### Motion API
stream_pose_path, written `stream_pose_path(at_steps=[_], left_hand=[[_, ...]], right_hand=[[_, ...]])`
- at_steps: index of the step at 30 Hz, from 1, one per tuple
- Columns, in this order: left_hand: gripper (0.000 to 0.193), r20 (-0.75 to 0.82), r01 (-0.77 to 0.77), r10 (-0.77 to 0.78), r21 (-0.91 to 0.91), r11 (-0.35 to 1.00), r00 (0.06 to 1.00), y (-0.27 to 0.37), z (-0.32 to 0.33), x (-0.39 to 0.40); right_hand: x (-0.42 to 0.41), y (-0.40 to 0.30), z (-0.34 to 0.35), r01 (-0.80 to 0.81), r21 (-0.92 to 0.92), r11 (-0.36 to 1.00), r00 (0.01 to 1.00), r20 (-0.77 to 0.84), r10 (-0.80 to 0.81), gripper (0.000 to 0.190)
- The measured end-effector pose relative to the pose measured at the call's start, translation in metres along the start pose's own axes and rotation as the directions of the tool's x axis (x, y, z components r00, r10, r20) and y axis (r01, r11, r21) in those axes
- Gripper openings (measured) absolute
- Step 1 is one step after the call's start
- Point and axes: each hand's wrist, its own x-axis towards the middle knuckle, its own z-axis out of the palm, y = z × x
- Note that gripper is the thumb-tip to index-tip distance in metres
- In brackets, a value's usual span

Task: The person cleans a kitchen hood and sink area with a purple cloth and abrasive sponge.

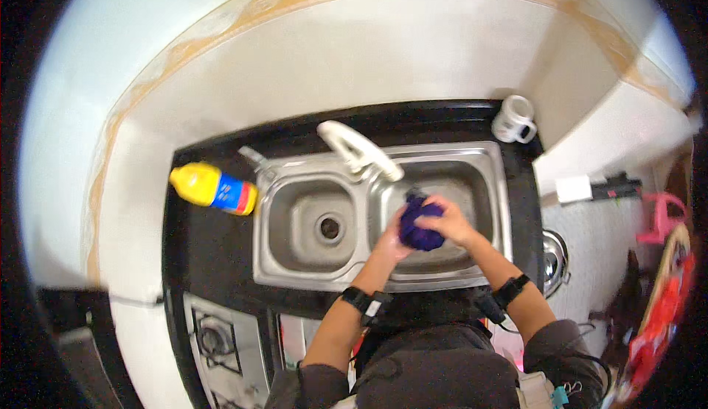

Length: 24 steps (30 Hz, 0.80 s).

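Observation:
A bunched dark purple cloth (421, 226) is held between both hands, over the right basin (467, 187) of a stainless steel double sink. My left hand (395, 238) supports it from the left side and partly from beneath. From the right, my right hand (449, 223) lies over the top with its fingers bent onto the fabric. Just beyond the bundle hangs the spout of a white tap (359, 149). To the left is the smaller basin (312, 259) with a round drain (330, 228). The cloth's underside is hidden.
On the black counter (215, 248), a yellow bottle with a blue label (215, 189) lies left of the sink. A white mug (514, 118) occupies the back right corner. A gas stove (221, 342) is at lower left, a pink plastic stool (664, 218) at far right.

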Motion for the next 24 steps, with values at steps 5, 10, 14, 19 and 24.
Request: stream_pose_path(at_steps=[5,10,14,19,24], left_hand=[[0.030,-0.365,-0.100,0.317,0.504,0.858,0.875,-0.007,0.041,0.013],[0.026,-0.137,-0.025,0.569,0.963,0.268,0.811,-0.004,0.068,-0.004],[0.023,0.254,-0.186,0.647,0.967,-0.173,0.719,-0.011,0.054,-0.006],[0.019,0.384,-0.223,0.512,0.910,-0.349,0.769,-0.014,0.040,-0.009],[0.027,0.102,-0.177,0.671,0.983,0.043,0.734,-0.027,0.021,-0.001]], right_hand=[[0.012,0.023,-0.006,-0.155,0.457,0.876,0.929,-0.233,0.286,0.021],[0.013,0.041,-0.013,-0.386,0.582,0.715,0.898,0.061,0.435,0.036],[0.006,0.043,-0.010,-0.580,0.596,0.555,0.790,0.246,0.562,0.035],[0.010,0.092,-0.023,-0.778,0.446,0.442,0.603,0.333,0.725,0.032],[0.009,0.080,-0.026,-0.705,0.370,0.604,0.705,0.283,0.650,0.041]])
